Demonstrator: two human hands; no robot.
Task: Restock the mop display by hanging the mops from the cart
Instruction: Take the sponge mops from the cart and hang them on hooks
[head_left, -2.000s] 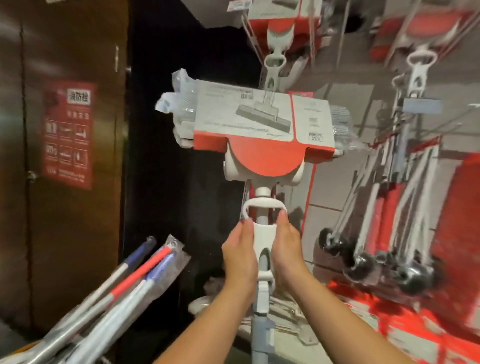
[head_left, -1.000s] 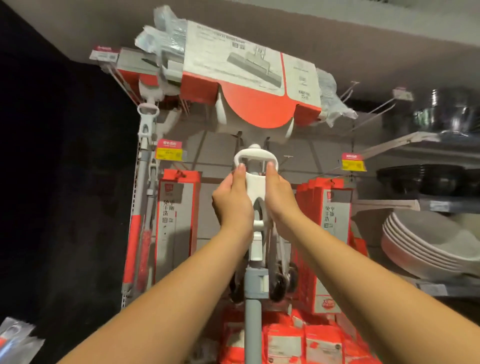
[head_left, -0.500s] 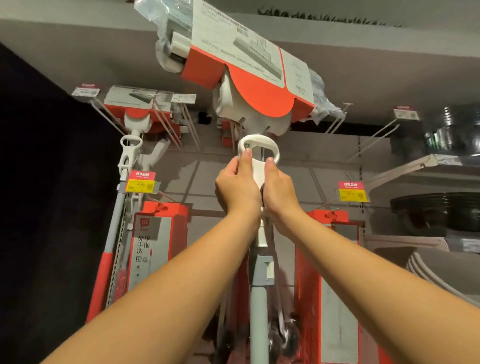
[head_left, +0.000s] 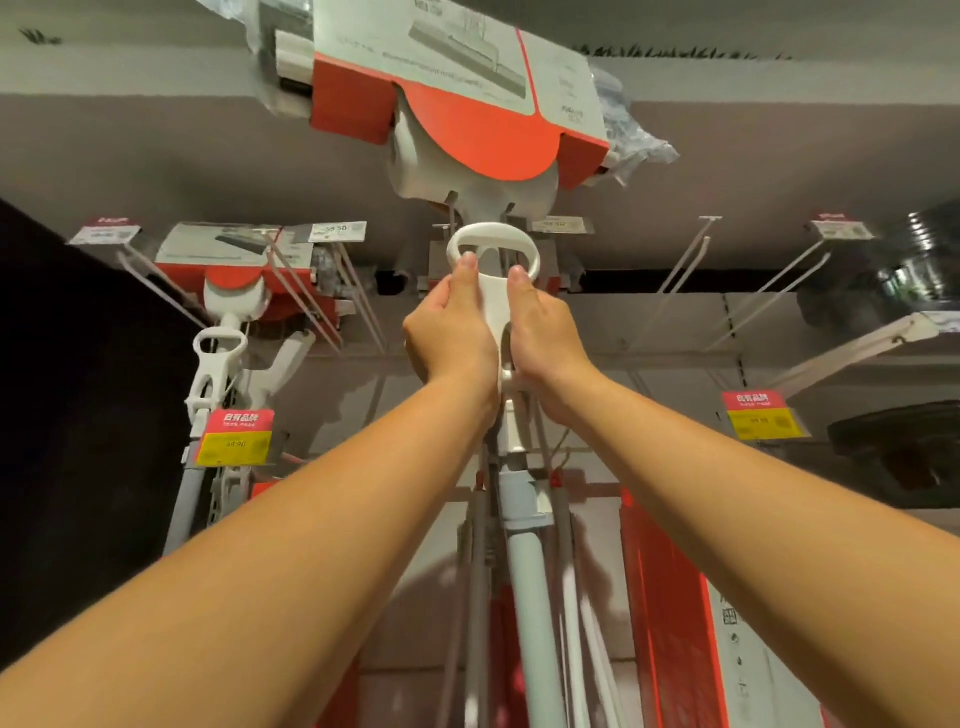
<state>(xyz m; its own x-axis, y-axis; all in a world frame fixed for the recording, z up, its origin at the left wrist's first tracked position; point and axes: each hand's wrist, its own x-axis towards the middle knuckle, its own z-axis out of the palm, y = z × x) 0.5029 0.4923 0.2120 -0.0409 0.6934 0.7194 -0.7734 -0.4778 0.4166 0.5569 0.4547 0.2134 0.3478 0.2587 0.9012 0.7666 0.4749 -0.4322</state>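
Mop held upright in front of us fills the middle of the view, its head at the top and its pale grey pole running down out of the bottom edge. We see the display wall behind it, grey panelled, with bare metal hooks sticking out on the right side and red packages lower down. The mop's head wears a red and white cardboard sleeve with clear plastic wrap at both ends, raised up near the ceiling line above the hook row. To the left, 1 other mop of the same kind already hangs on the display, its sleeve up and its white handle loop below. We count 2 yellow and red price tags: one by that hanging mop, the other far to the right. On our mop, a white plastic loop handle sits just under the head. Our left hand and right hand are both wrapped tight around the white stem under that loop, side by side, thumbs pointing up and touching the loop's lower rim. Whether the mop is on a hook we cannot tell.
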